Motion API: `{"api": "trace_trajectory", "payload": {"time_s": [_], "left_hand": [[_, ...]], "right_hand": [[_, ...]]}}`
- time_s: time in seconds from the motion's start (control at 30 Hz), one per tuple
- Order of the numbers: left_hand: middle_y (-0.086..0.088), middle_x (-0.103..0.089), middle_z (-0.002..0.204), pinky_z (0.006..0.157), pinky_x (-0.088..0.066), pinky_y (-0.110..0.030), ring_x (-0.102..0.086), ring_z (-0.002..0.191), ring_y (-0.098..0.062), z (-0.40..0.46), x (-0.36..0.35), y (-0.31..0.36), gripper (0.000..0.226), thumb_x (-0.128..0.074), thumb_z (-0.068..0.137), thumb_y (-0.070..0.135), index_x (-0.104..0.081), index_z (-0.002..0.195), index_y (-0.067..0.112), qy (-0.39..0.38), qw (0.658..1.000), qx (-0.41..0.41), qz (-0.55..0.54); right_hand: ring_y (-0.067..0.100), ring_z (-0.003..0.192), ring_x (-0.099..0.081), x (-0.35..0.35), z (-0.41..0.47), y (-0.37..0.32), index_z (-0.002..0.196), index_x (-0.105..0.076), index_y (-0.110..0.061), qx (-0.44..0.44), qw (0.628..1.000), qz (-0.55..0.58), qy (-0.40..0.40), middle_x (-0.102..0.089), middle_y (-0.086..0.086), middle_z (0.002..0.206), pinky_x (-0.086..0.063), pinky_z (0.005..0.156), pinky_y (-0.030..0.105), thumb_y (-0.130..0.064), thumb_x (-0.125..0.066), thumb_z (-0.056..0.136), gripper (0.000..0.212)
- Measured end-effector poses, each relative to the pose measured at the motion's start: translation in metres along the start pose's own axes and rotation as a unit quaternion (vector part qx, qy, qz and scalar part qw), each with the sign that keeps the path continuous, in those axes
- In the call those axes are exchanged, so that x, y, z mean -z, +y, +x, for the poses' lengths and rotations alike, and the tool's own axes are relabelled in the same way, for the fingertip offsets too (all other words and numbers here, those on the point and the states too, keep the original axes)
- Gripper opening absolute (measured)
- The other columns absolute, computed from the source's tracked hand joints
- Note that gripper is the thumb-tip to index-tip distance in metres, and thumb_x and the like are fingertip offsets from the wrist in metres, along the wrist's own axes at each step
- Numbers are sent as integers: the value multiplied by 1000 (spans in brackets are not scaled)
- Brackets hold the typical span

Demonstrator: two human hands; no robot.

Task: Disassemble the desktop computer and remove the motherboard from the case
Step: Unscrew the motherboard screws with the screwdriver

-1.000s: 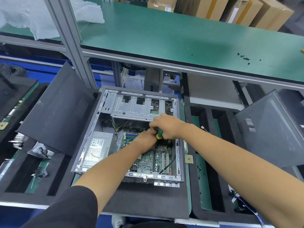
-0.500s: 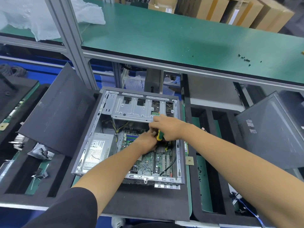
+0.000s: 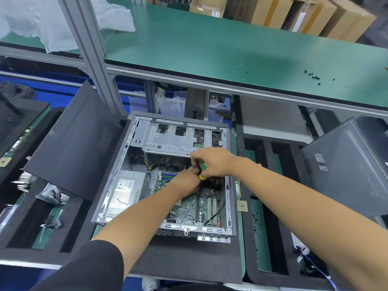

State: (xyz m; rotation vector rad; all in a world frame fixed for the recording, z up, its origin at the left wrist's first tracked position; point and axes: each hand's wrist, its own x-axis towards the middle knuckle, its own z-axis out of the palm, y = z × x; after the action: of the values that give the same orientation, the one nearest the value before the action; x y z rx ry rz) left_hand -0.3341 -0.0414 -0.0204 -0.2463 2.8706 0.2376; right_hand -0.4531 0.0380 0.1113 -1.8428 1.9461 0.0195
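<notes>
Both hands meet over the open case (image 3: pixel 227 185). The right hand (image 3: pixel 212 162) curls around a green-and-yellow screwdriver (image 3: pixel 202 170), tip hidden. The left hand (image 3: pixel 186 181), at its 7 o'clock, touches it with fingers bent; its grip I cannot tell. The motherboard (image 3: pixel 189 204) sits inside the case. Since 1 second ago, both hands have barely shifted.

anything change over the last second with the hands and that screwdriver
Almost nothing. The right hand still grips the green and yellow screwdriver over the motherboard, and the left hand stays pressed in beside its tip. The case, power supply and leaning side panel have not moved.
</notes>
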Motion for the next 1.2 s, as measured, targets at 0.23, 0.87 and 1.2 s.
{"api": "trace_trajectory", "payload": {"time_s": [0.23, 0.87, 1.2], "left_hand": [[-24, -56, 120, 71, -41, -40, -58, 100, -38, -3, 3, 3, 31, -61, 94, 18, -58, 116, -3, 16, 1000, -17, 13], [-24, -50, 136, 92, -45, -47, -50, 121, -40, 0, 3, 5, 46, -63, 93, 20, -53, 131, -2, 10, 1000, 9, -7], [-21, -51, 137, 96, -45, -47, -43, 129, -38, 3, 3, 3, 45, -61, 94, 23, -56, 131, -3, -19, 1000, 3, 13]], "right_hand": [[18, 88, -44, -14, -1, 9, 92, -57, -27, 8, 999, 33, -9, -61, -14, 87, -40, 78, 37, 5, -59, 74, 36], [23, 83, -55, -13, -1, 6, 97, -52, -26, 20, 996, -82, -15, -45, -7, 98, -34, 56, 34, -21, -67, 79, 24], [24, 81, -56, -13, -1, 7, 93, -53, -23, 13, 998, -59, 3, -46, -6, 95, -44, 61, 38, -19, -69, 76, 24]]}}
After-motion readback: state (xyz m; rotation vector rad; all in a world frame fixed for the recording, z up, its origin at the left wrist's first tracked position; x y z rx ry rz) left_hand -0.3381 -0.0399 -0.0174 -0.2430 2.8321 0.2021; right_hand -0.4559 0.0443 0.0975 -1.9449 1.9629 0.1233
